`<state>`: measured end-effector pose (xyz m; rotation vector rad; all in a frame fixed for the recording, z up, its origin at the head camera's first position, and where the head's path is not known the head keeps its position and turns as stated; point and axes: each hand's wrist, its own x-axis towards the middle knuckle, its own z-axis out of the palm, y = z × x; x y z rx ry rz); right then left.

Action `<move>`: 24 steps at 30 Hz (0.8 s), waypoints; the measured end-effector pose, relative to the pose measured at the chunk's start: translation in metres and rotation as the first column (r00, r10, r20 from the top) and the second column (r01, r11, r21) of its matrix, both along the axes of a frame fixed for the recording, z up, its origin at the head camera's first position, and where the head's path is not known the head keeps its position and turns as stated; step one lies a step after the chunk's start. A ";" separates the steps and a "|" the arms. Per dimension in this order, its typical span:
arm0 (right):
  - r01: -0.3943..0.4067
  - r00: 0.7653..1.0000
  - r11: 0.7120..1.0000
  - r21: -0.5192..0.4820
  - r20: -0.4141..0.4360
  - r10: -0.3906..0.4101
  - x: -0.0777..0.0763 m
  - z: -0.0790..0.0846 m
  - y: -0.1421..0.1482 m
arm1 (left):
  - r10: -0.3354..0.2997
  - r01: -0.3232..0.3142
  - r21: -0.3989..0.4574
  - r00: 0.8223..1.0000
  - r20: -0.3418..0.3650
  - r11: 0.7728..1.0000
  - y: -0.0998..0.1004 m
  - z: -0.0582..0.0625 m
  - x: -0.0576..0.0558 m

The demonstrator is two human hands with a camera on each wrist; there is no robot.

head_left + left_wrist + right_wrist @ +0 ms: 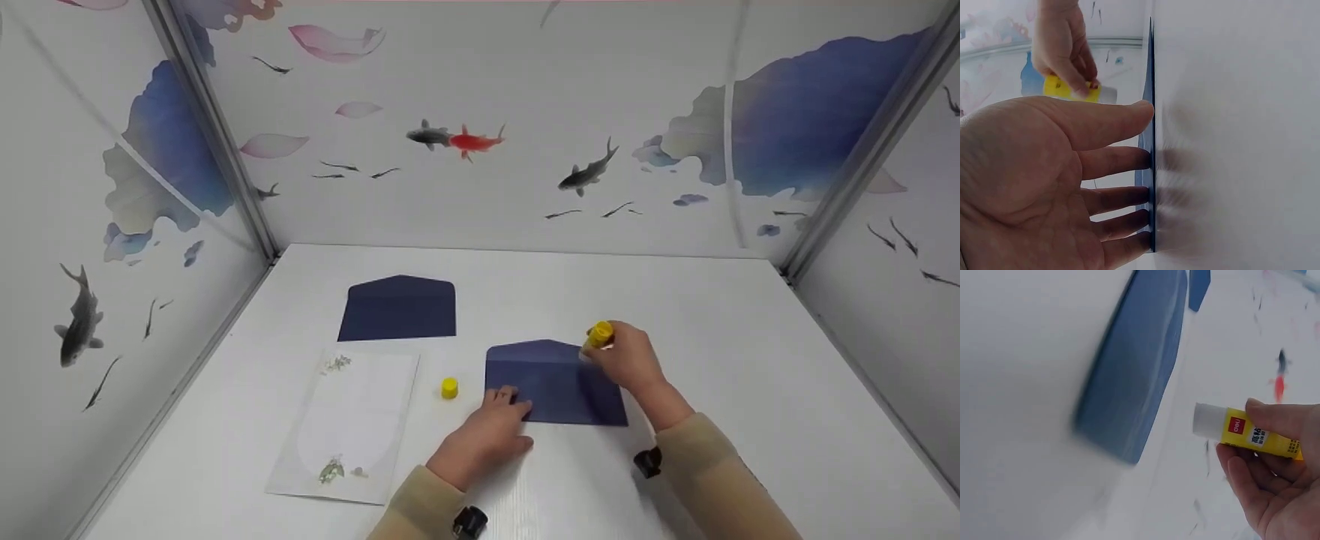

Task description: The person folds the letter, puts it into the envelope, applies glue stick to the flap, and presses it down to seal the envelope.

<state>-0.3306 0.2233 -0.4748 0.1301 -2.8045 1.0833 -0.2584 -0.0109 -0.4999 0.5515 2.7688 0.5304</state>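
Observation:
A dark blue envelope lies on the white table with its flap opened away from the person. My left hand rests its fairly straight fingertips on the envelope's lower left part. In the left wrist view those fingers press down at the envelope's edge. Over the upper right corner of the envelope, my right hand holds an uncapped yellow glue stick between thumb and fingers. Its white end points toward the envelope. The yellow cap stands on the table to the envelope's left.
A second dark blue envelope lies farther back on the left. A pale sheet with printed leaves lies in front of it. White panels painted with fish and petals enclose the table at the back and sides.

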 end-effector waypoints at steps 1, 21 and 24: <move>-0.015 1.000 1.000 -0.015 -0.007 0.015 0.000 0.000 -0.010 | -0.002 0.002 -0.002 1.000 -0.004 1.000 0.000 0.000 0.000; -0.146 0.987 0.989 0.011 0.074 0.145 -0.008 -0.019 -0.096 | -0.031 0.029 -0.041 0.998 -0.059 0.999 0.001 0.000 -0.001; -0.145 0.987 0.989 0.028 0.081 0.142 -0.008 -0.020 -0.092 | -0.034 0.032 -0.036 0.998 -0.057 0.999 0.000 -0.002 -0.001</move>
